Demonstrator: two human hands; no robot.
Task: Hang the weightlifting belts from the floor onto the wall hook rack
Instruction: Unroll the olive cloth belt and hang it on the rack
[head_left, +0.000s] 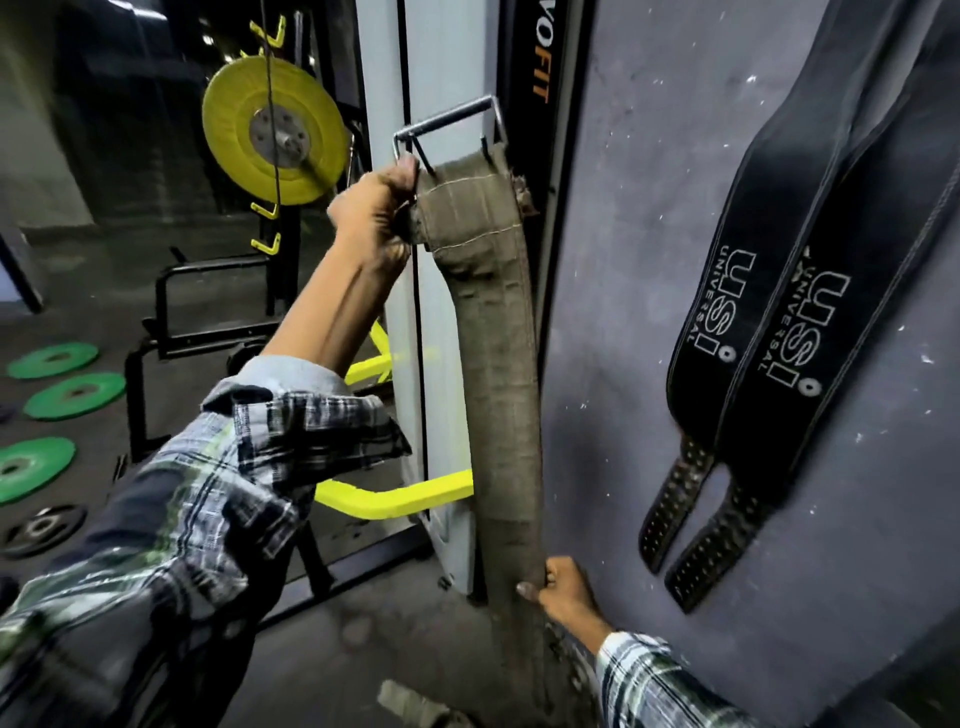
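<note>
A worn olive-brown weightlifting belt (498, 374) hangs vertically in front of me, its metal buckle (449, 127) at the top. My left hand (371, 213) grips the belt's upper end just below the buckle. My right hand (558, 592) holds the belt's lower part, fingers curled round its edge. Two black belts (779, 291) printed "USI Universal" hang on the grey wall (649, 208) at the right, their perforated ends pointing down. The hooks that carry them lie outside the frame.
A white and black machine column (441, 62) stands right behind the belt, with yellow handles (395, 501) sticking out low. A yellow weight plate (272, 130) sits on a rack at left. Green plates (72, 395) lie on the floor.
</note>
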